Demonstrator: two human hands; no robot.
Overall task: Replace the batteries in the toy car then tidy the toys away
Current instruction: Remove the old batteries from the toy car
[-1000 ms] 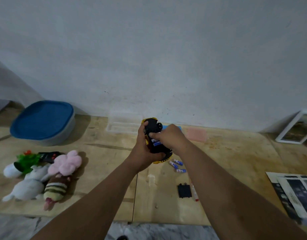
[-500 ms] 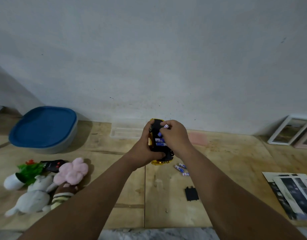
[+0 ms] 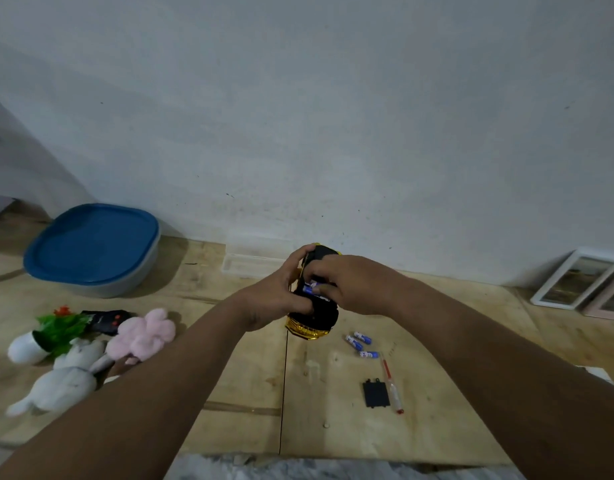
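A black and gold toy car (image 3: 314,317) is held upside down above the wooden floor. My left hand (image 3: 276,299) grips its left side. My right hand (image 3: 350,284) reaches over the open battery bay, its fingertips pinching a blue and white battery (image 3: 310,289) that lies in the bay. Three loose batteries (image 3: 361,344) lie on the floor just right of the car. The black battery cover (image 3: 375,393) rests nearer to me, with a red-handled screwdriver (image 3: 390,384) beside it.
A blue-lidded tub (image 3: 94,247) stands at the back left and a clear tray (image 3: 253,261) lies against the wall. Plush toys (image 3: 91,362), a toy plant (image 3: 46,336) and a black remote (image 3: 106,320) lie at left. Picture frames (image 3: 582,285) lean at right.
The car has stayed in my left hand. My right hand's fingers have come down from the car's upper end onto the batteries in the bay. The view has shifted slightly.
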